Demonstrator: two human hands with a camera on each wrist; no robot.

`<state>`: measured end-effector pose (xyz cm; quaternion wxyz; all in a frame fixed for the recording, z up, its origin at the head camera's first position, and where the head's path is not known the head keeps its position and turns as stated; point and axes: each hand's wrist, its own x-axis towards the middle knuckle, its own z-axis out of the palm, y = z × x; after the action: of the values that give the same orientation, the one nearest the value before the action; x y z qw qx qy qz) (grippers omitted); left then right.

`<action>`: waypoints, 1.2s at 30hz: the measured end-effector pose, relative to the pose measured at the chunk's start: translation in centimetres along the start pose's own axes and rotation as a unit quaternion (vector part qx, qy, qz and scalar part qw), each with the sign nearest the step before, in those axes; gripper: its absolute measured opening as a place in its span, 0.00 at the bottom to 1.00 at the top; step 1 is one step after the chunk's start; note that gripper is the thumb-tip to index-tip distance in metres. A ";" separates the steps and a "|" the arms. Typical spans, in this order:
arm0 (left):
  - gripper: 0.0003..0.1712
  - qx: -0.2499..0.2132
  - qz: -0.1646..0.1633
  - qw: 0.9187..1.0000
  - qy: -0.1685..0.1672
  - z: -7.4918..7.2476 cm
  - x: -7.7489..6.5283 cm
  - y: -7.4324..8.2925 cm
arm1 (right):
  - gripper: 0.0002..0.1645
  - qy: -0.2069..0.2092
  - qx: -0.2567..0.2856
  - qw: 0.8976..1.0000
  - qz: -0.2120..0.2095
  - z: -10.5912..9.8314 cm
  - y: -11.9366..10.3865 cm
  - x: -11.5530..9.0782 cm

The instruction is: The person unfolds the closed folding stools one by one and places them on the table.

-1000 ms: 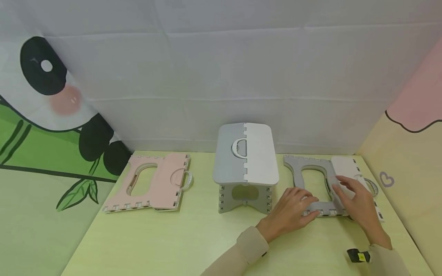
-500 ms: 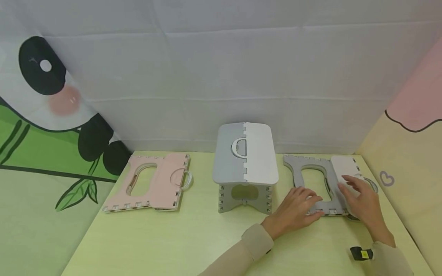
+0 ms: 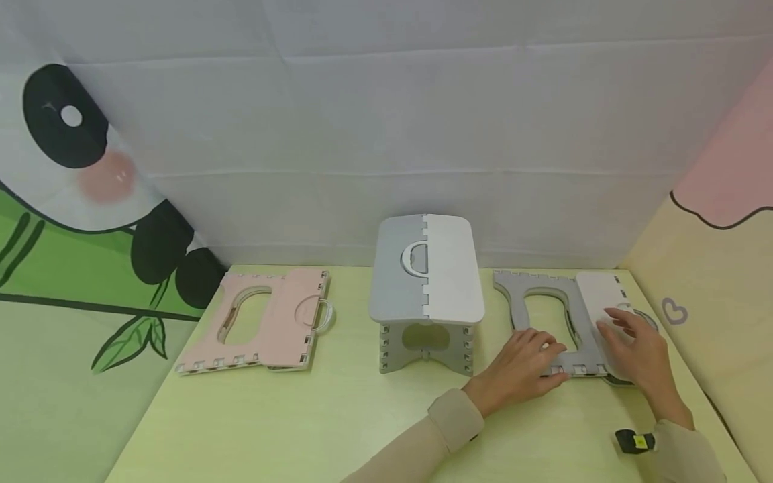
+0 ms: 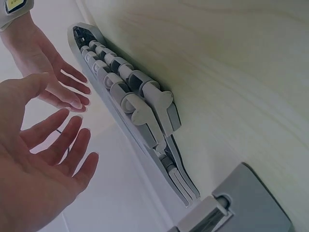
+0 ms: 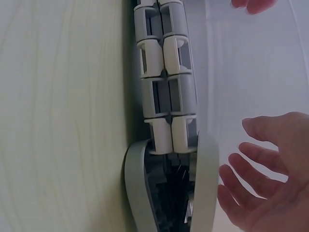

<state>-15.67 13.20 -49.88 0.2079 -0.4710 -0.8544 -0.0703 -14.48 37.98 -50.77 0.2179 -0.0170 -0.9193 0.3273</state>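
Note:
A folded grey-and-white step stool (image 3: 564,295) lies flat at the right of the table, its carry handle partly behind my right hand. My left hand (image 3: 521,367) is over the near edge of its grey leg part, fingers relaxed and spread. Over the white top panel is my right hand (image 3: 641,352), fingers loosely bent, gripping nothing. In the left wrist view both hands show beside the stool's hinged edge (image 4: 120,82), with a gap between fingers and plastic. The right wrist view has my right hand (image 5: 270,179) apart from the hinges (image 5: 164,87).
An unfolded grey-and-white step stool (image 3: 449,268) stands upright in the middle, close to my left forearm. A folded pink step stool (image 3: 290,315) lies flat on the left of the table (image 3: 272,429). A pale cloth wall (image 3: 362,134) runs along the back.
Both hands have shifted slightly to the right over the folded grey-and-white stool. The stools stay in place, and the head view has turned a little.

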 end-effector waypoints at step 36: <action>0.28 0.016 -0.029 0.994 -0.107 1.8 1.3 1.5 | 0.31 -0.053 -0.025 0.997 0.052 -1.3 3.1 0.5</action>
<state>-15.53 15.61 -51.03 0.1207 -0.4474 -0.8861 -0.0123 -14.73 41.33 -51.56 0.1513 -0.0530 -0.9352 0.3157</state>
